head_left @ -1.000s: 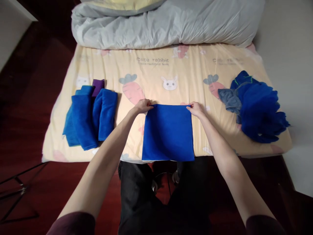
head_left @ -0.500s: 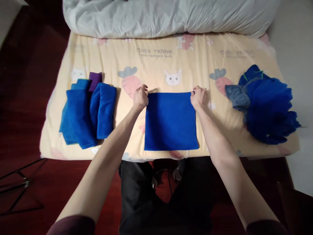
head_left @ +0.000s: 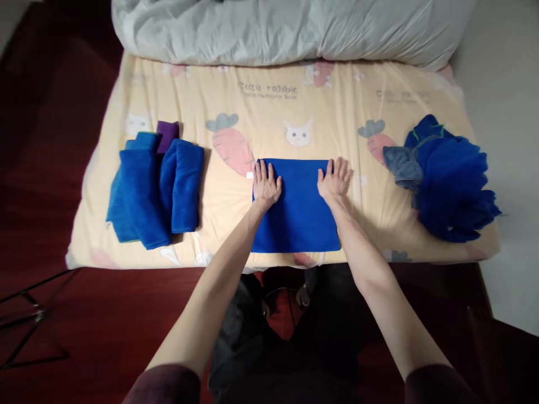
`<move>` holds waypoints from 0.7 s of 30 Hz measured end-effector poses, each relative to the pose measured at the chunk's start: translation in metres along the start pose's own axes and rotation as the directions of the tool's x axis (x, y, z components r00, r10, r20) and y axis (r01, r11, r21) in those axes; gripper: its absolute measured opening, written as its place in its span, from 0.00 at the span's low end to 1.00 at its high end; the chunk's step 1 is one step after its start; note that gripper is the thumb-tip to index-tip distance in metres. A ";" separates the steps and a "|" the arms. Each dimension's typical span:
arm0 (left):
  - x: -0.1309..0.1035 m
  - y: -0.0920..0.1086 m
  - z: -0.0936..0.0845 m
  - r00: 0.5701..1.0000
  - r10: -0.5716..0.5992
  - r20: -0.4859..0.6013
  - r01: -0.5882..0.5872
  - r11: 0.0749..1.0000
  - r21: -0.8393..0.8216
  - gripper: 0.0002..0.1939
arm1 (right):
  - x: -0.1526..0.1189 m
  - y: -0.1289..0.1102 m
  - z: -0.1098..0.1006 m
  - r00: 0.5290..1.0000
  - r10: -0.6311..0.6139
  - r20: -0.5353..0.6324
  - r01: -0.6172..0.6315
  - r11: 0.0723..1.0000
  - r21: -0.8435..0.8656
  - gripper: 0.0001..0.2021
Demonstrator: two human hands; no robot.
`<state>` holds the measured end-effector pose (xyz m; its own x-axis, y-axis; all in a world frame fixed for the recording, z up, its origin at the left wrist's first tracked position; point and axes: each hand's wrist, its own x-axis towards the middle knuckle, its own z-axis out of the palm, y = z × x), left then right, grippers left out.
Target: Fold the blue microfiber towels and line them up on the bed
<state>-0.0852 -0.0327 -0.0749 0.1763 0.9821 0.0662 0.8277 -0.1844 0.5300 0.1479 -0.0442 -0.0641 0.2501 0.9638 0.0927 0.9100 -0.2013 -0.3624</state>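
A blue cloth (head_left: 298, 213) lies flat and roughly square near the front edge of the bed. My left hand (head_left: 266, 184) rests open on its upper left part, fingers extended away from me. On the upper right corner lies my right hand (head_left: 334, 178), palm down with its fingers spread. A small white tag (head_left: 249, 175) sticks out at the cloth's left side. To the left are several folded blue cloths (head_left: 141, 196) with a folded purple cloth (head_left: 167, 136) behind them. A crumpled heap of blue cloths (head_left: 455, 185) sits at the right, a grey-blue cloth (head_left: 402, 165) on its near-left side.
The bed (head_left: 337, 118) has a yellow sheet printed with carrots and rabbits. A pale grey quilt (head_left: 286, 31) is bunched along its far side. Thin black metal legs (head_left: 37, 314) stand on the floor at the lower left. A white wall (head_left: 509, 168) is at the right.
Both hands have let go of the cloth's far corners and opened out flat on it. The left hand has shifted right and a little nearer. The view has moved slightly.
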 end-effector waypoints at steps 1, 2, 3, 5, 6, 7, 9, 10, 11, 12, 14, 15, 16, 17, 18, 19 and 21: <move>-0.008 0.009 0.001 1.000 0.021 0.009 -0.021 1.000 0.007 0.37 | -0.011 -0.010 -0.002 0.998 -0.058 0.013 0.058 0.998 -0.009 0.32; -0.019 0.017 0.003 0.998 0.058 0.024 -0.059 0.998 0.012 0.36 | -0.027 -0.020 -0.002 0.990 -0.135 0.035 0.136 0.991 -0.014 0.32; -0.032 0.024 0.005 0.994 0.103 0.045 -0.104 0.995 0.014 0.35 | -0.046 -0.030 -0.001 0.974 -0.217 0.066 0.218 0.976 -0.012 0.31; -0.066 0.033 0.007 0.981 0.177 0.082 -0.179 0.984 0.020 0.33 | -0.088 -0.043 0.002 0.932 -0.337 0.133 0.337 0.941 0.019 0.30; -0.084 0.034 0.007 0.976 0.194 0.096 -0.198 0.980 0.028 0.32 | -0.107 -0.045 0.004 0.922 -0.353 0.158 0.352 0.935 0.036 0.29; -0.101 0.032 0.005 0.973 0.208 0.103 -0.213 0.976 0.040 0.32 | -0.123 -0.043 0.004 0.925 -0.341 0.165 0.339 0.940 0.045 0.29; -0.132 0.024 -0.002 0.974 0.207 0.096 -0.215 0.974 0.073 0.32 | -0.142 -0.032 0.002 0.954 -0.268 0.137 0.264 0.963 0.048 0.30; -0.145 0.019 -0.007 0.976 0.198 0.091 -0.206 0.975 0.088 0.32 | -0.146 -0.024 -0.001 0.967 -0.226 0.115 0.221 0.974 0.051 0.30; -0.156 0.014 -0.013 0.979 0.184 0.089 -0.193 0.976 0.101 0.32 | -0.148 -0.017 -0.005 0.978 -0.188 0.095 0.183 0.981 0.056 0.31; -0.167 0.010 -0.019 0.982 0.167 0.091 -0.176 0.978 0.112 0.32 | -0.150 -0.010 -0.010 0.985 -0.156 0.079 0.152 0.987 0.061 0.31; -0.187 0.003 -0.031 0.985 0.128 0.112 -0.142 0.981 0.130 0.33 | -0.156 0.003 -0.020 0.992 -0.113 0.053 0.109 0.991 0.071 0.30; -0.198 0.000 -0.037 0.986 0.110 0.128 -0.127 0.982 0.137 0.33 | -0.162 0.008 -0.024 0.995 -0.096 0.036 0.093 0.993 0.074 0.30; -0.210 -0.002 -0.042 0.986 0.091 0.142 -0.112 0.983 0.147 0.33 | -0.170 0.013 -0.028 0.996 -0.084 0.018 0.083 0.994 0.077 0.30; -0.222 -0.005 -0.046 0.985 0.075 0.153 -0.100 0.982 0.158 0.34 | -0.180 0.018 -0.030 0.997 -0.077 0.001 0.077 0.994 0.081 0.30; -0.235 -0.007 -0.050 0.985 0.060 0.163 -0.088 0.982 0.169 0.34 | -0.191 0.023 -0.031 0.997 -0.070 -0.013 0.071 0.994 0.085 0.30; -0.249 -0.009 -0.053 0.985 0.046 0.168 -0.077 0.981 0.180 0.34 | -0.203 0.027 -0.033 0.998 -0.061 -0.025 0.063 0.994 0.089 0.30; -0.278 -0.014 -0.057 0.984 0.021 0.175 -0.058 0.977 0.205 0.35 | -0.228 0.036 -0.035 0.998 -0.035 -0.046 0.040 0.994 0.099 0.30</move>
<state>-0.1761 -0.3013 -0.0524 0.2843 0.9561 -0.0711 0.9077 -0.2445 0.3410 0.1354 -0.2778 -0.0662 0.2327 0.9613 0.1476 0.8820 -0.1446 -0.4485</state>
